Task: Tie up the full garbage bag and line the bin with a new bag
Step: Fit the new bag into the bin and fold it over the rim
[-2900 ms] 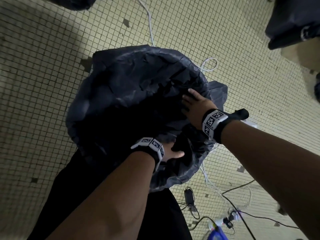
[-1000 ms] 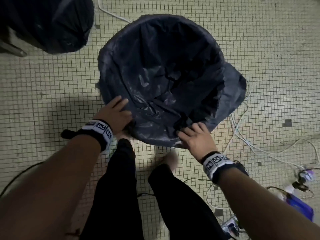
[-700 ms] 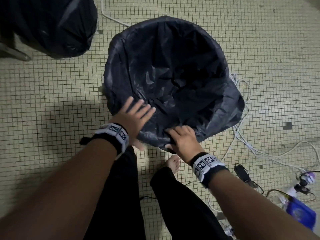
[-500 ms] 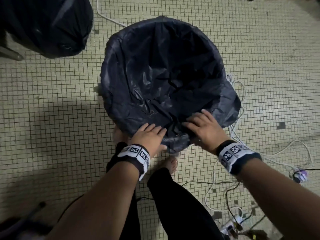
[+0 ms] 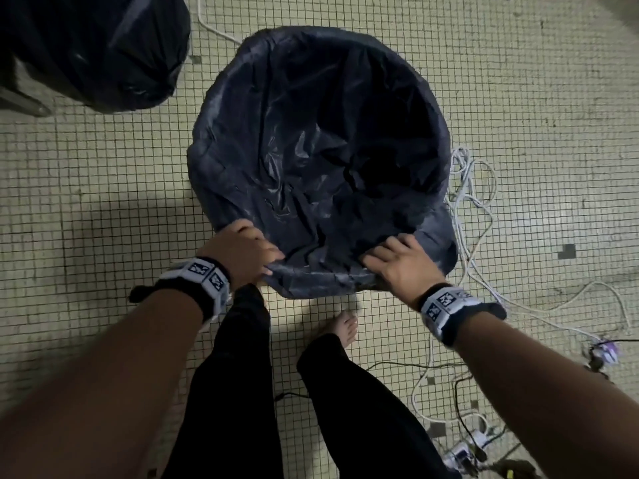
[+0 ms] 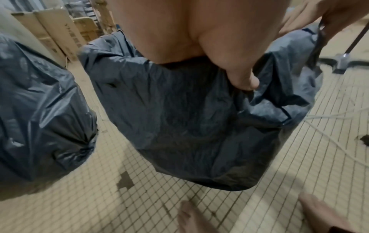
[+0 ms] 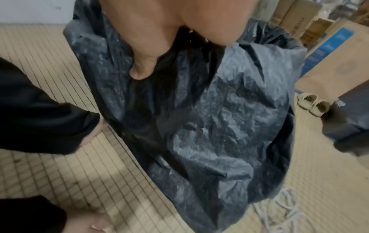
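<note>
A new dark bag lines the round bin, its mouth open and its edge folded down over the rim; the bin itself is hidden beneath it. My left hand grips the near-left edge of the bag, thumb outside on the overhang. My right hand grips the near-right edge, fingers curled over the rim and thumb pressing the plastic. The full, tied black bag sits on the floor at the far left, also seen as a bulging bag in the left wrist view.
White cables loop on the tiled floor right of the bin, with plugs and a power strip at the near right. My bare feet stand just before the bin. Cardboard boxes and slippers lie beyond.
Over the last second both hands worked along the near rim of the new bag. My left hand has slid left, so the hands now grip the edge further apart.
</note>
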A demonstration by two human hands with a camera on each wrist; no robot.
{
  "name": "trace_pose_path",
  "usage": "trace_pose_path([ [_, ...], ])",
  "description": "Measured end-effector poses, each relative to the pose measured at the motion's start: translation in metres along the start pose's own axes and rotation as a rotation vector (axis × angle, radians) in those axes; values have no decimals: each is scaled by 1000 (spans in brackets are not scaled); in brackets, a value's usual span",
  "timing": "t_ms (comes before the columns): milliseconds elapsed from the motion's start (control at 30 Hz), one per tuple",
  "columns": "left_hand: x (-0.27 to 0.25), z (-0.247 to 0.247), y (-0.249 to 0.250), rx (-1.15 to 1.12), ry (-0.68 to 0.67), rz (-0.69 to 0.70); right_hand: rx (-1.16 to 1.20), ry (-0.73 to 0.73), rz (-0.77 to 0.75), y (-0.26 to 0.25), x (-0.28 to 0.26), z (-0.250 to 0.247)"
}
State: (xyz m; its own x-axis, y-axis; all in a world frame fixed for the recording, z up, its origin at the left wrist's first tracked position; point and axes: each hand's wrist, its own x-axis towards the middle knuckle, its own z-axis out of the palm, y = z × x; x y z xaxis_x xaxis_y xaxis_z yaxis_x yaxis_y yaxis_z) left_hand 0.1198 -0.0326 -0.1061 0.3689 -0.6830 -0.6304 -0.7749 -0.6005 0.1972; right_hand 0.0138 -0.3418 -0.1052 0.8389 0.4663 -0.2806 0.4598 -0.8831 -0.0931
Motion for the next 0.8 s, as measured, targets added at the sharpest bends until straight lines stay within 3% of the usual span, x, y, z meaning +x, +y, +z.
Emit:
trace_pose_path([
  [333, -12, -32, -78, 205, -132, -11, 169, -113, 294, -103, 38, 3],
  [467, -8, -42, -78, 194, -179, -109, 280, -280, 393, -119, 55, -6],
  [633, 8, -48, -51, 56, -249, -258, 633, -556, 409, -83, 74, -38],
  [700, 21, -52, -44, 6, -250, -315, 706, -535, 478, -59, 86, -52],
  [800, 36, -59, -38, 115, -320, -360, 553, -515, 588, -35, 111, -56],
])
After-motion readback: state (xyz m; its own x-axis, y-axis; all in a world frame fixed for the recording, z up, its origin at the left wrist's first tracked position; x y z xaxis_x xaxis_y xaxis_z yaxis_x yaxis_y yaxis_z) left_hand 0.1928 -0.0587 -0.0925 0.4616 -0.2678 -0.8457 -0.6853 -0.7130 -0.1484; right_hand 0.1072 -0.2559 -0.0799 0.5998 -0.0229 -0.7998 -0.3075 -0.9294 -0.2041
